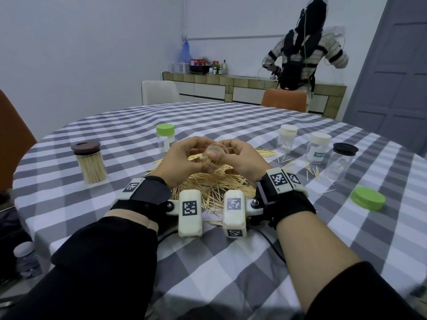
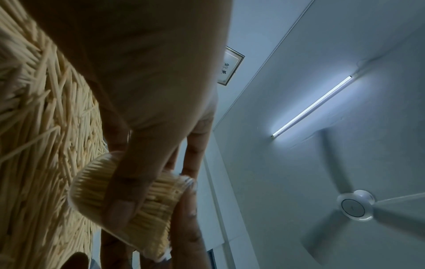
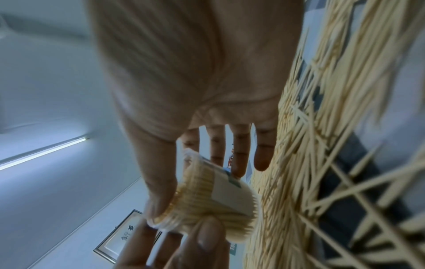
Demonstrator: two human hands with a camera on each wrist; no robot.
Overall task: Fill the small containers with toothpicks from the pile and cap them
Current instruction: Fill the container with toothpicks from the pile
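We hold a small clear container [image 1: 213, 155] packed with toothpicks, uncapped, just above the toothpick pile [image 1: 208, 188].

Our left hand [image 1: 182, 161] and right hand [image 1: 242, 160] both curl their fingers and thumbs around it. A loose green lid [image 1: 368, 197] lies well right of the pile; a brown-capped full jar [image 1: 89, 165] stands well left.

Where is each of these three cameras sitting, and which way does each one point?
Head: worn on the head, looking forward and down at the checked table; both forearms, left hand and right hand show.
Left wrist: under the left hand, looking along its palm and up to the ceiling fan.
Right wrist: under the right hand, looking along its palm and fingers.
Shared: all three show the clear toothpick container held by both hands over the toothpick pile.
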